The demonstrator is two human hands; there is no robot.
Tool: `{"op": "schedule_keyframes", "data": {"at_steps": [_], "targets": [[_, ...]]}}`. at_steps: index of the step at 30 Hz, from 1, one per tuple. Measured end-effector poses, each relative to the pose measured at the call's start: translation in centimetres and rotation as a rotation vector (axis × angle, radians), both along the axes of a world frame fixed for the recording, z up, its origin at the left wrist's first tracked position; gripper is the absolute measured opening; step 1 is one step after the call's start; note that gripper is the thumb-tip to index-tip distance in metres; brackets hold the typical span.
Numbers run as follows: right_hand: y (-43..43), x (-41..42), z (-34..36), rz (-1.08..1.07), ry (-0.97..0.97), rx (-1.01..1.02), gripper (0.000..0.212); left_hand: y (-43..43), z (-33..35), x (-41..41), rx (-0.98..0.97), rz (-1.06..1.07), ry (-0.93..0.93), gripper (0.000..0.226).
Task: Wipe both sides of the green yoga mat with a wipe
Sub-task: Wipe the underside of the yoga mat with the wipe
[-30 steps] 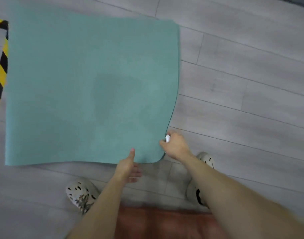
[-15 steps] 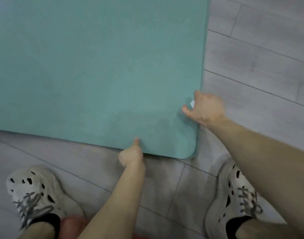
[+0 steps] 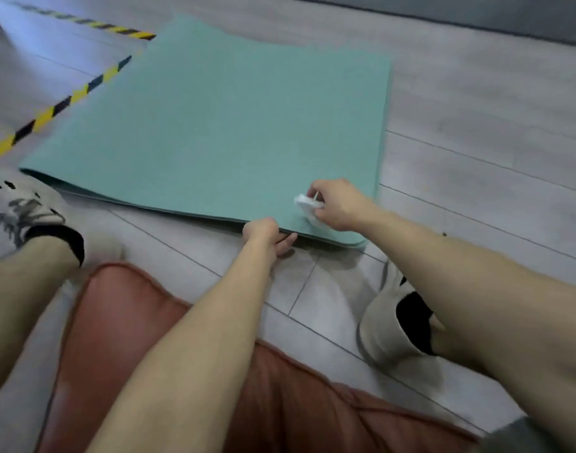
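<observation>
Foam, matte and finely grained, is what the green yoga mat looks like from my head camera: one broad rectangle with rounded corners, lying flat on the floor ahead of me, its far end ragged with blur. At the near right corner two thin edges show, one over the other. My left hand pinches that near edge, knuckles on top and fingertips tucked under it. My right hand is curled round one crumpled white wipe, soft and wadded, held against the mat's top face just inside the near right corner. The floor is smooth pale grey planks with thin dark seams. Two strips of yellow-and-black striped tape run along it to the left of the mat. I count two pale perforated shoes, the left shoe with grey laces beside the mat's near left corner, the right shoe below my right forearm. One rust-red cushion with a piped seam sits beneath my arms.
</observation>
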State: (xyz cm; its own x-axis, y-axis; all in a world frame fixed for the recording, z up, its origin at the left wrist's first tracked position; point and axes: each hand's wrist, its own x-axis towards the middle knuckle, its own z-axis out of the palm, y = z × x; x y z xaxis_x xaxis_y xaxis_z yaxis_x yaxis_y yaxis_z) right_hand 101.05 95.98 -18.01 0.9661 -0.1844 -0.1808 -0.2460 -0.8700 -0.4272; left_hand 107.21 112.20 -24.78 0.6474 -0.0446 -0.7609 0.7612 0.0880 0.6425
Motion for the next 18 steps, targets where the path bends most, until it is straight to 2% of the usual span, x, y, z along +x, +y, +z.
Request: {"op": "schedule_keyframes", "data": {"at_steps": [2, 4, 7, 12, 18], "targets": [[0.9, -3.2, -0.1, -0.089, -0.019, 0.062, 0.024, 1.3, 0.8, -2.9, -0.125, 0.001, 0.032, 0.036], [1.9, -4.8, 0.6, -0.117, -0.021, 0.085, 0.022, 3.0, 1.6, -4.4, -0.163, 0.033, 0.046, 0.042], [2.8, -4.5, 2.2, -0.134, -0.07, 0.102, 0.019, 6.0, 2.2, -4.0, -0.113, 0.088, -0.017, 0.04], [3.4, -4.7, 1.0, -0.201, -0.149, 0.1, 0.013, 8.1, 2.4, -4.9, 0.013, -0.083, -0.126, 0.025], [3.4, -6.0, -1.8, -0.148, -0.139, 0.132, 0.014, 9.3, -0.1, -5.0, 0.003, -0.022, -0.12, 0.039]]}}
